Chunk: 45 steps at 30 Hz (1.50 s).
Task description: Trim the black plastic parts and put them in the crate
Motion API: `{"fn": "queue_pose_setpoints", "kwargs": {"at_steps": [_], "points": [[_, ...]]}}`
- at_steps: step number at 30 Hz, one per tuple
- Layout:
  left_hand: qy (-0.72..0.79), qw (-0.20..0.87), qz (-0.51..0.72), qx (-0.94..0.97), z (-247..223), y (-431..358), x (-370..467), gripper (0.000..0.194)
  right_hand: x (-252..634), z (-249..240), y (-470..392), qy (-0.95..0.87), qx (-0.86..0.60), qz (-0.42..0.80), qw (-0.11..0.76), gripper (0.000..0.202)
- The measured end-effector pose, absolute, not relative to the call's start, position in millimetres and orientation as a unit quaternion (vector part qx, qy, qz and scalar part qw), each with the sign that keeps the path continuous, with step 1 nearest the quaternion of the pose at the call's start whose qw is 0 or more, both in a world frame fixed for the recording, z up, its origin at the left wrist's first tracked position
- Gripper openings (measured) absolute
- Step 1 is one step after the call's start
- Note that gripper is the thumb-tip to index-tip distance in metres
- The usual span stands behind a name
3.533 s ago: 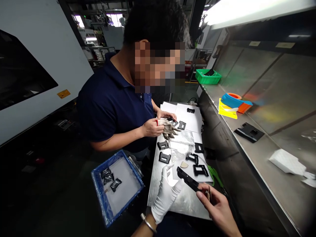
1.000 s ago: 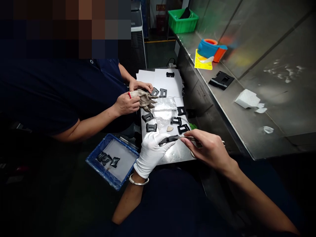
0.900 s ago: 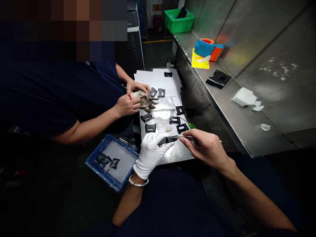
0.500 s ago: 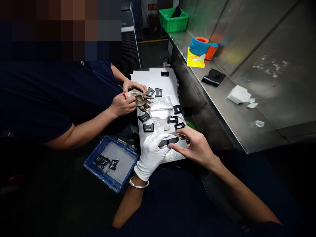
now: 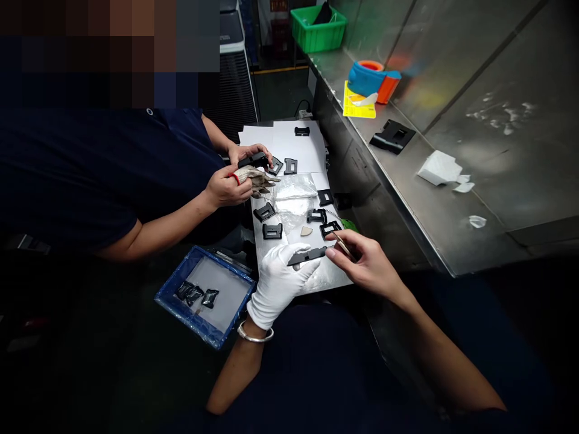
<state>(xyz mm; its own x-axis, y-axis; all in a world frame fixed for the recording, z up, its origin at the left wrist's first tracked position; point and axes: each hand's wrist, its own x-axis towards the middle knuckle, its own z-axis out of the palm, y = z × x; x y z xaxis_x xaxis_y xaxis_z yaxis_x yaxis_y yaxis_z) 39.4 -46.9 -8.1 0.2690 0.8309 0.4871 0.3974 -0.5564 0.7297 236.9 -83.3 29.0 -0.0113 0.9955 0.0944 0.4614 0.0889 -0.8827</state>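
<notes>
In a white glove, my left hand (image 5: 278, 282) grips a black plastic part (image 5: 308, 257) between thumb and fingers above the table's near end. My bare right hand (image 5: 368, 262) pinches a slim knife-like tool (image 5: 344, 246), and its fingertips are beside the part's right end. Whether they touch it I cannot tell. A small beige wedge-shaped piece (image 5: 306, 231) lies just beyond. Around it on the table are several black frame-like parts, among them a dark buckle-shaped piece (image 5: 272, 231) and an open frame (image 5: 330, 228).
At the left, a co-worker's hands (image 5: 230, 181) hold a worn glove (image 5: 253, 179) and a black part (image 5: 253, 160). Plastic bags (image 5: 295, 188) lie mid-table. A blue tray (image 5: 169, 304) stands lower left. The steel ledge (image 5: 409, 205) on the right carries a tape dispenser (image 5: 368, 81).
My right hand has drawn slightly right, away from the part, with the tool turned in its fingers. A black part now shows in the co-worker's hand.
</notes>
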Motion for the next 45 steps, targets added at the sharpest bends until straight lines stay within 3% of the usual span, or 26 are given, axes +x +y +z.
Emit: {"fn": "queue_pose_setpoints", "kwargs": {"at_steps": [4, 10, 22, 29, 31, 36, 45], "points": [[0.400, 0.306, 0.435, 0.747, -6.9, -49.8, 41.2, 0.017, 231.7, 21.8, -81.8, -0.569, -0.549, 0.444, 0.422, 0.026], [0.402, 0.337, 0.440, 0.729, -5.0, -49.9, 43.9, 0.002, 226.9, 16.4, -83.4, -0.556, -0.548, 0.447, 0.438, 0.024], [0.439, 0.385, 0.428, 0.690, -6.6, -53.3, 46.7, 0.016, 220.0, 11.1, -91.9, -0.551, -0.542, 0.461, 0.435, 0.020], [0.458, 0.407, 0.458, 0.644, -15.1, -52.4, 40.8, 0.040, 221.3, 10.3, -92.4, -0.525, -0.552, 0.476, 0.438, 0.026], [0.448, 0.407, 0.450, 0.656, -12.3, -53.1, 39.4, 0.036, 222.8, 10.4, -91.4, -0.521, -0.554, 0.481, 0.437, 0.028], [0.424, 0.367, 0.428, 0.709, -7.6, -55.0, 42.9, 0.005, 223.9, 10.7, -91.3, -0.521, -0.552, 0.485, 0.434, 0.032], [0.445, 0.367, 0.401, 0.712, -13.6, -55.6, 44.9, 0.025, 224.6, 9.1, -93.8, -0.510, -0.558, 0.493, 0.430, 0.034]]}}
